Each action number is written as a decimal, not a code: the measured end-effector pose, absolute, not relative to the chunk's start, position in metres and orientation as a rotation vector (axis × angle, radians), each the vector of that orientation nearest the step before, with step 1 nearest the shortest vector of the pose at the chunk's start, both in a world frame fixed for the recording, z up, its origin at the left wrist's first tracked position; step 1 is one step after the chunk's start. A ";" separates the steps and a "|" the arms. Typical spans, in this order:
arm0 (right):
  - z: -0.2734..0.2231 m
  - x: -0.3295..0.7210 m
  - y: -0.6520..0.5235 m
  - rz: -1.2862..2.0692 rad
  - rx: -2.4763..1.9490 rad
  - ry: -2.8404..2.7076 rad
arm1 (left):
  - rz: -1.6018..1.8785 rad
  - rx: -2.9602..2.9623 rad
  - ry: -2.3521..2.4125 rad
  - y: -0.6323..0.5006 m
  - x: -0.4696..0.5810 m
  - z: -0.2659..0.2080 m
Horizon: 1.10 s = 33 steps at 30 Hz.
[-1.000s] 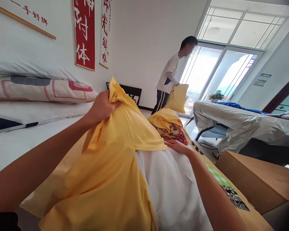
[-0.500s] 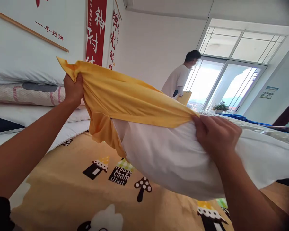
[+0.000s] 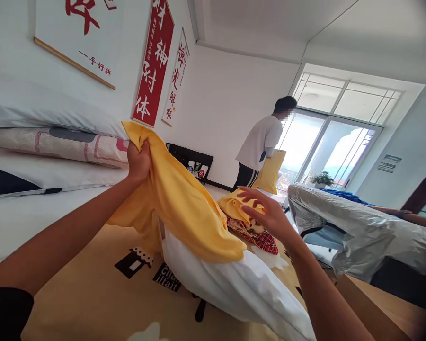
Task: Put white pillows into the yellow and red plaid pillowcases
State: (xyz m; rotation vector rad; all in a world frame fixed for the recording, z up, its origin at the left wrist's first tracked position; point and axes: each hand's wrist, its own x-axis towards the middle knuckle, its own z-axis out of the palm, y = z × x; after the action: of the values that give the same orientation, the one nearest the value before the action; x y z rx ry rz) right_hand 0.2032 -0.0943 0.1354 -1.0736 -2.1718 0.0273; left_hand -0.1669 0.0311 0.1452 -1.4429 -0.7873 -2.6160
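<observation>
Pulled right hand [image 3: 267, 211] away, fingers apart; clamping yellow cover [image 3: 195, 213] in left hand [image 3: 139, 162]. Probably soft, light; hold left corner [image 3: 130, 129].

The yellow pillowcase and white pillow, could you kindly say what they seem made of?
Yellow pillowcase: apparently soft, matte cloth, perhaps cotton, as it drapes in loose folds.
White pillow: smooth, fairly matte fabric outside, cotton or synthetic, judging by its even surface and soft creases.
</observation>
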 end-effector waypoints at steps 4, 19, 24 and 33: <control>0.112 0.183 -0.058 0.130 -1.088 -2.278 | -2.589 -1.342 -0.729 -0.005 -0.151 0.163; 0.145 0.223 -0.060 -0.797 -2.053 -2.013 | -2.247 -1.635 -1.315 -0.012 -0.181 0.186; 0.124 0.218 -0.074 -0.848 -2.149 -1.632 | -2.142 -1.527 -1.260 -0.038 -0.177 0.216; 0.142 0.241 -0.088 -0.704 -2.102 -1.572 | -1.664 -1.747 -1.269 -0.047 -0.198 0.219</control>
State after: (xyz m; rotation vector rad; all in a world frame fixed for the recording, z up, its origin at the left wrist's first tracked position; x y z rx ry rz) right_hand 0.2411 -0.0880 0.1420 -2.1020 -1.5724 -0.7042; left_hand -0.1976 -0.0465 0.2189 -1.7472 -1.2690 -1.6639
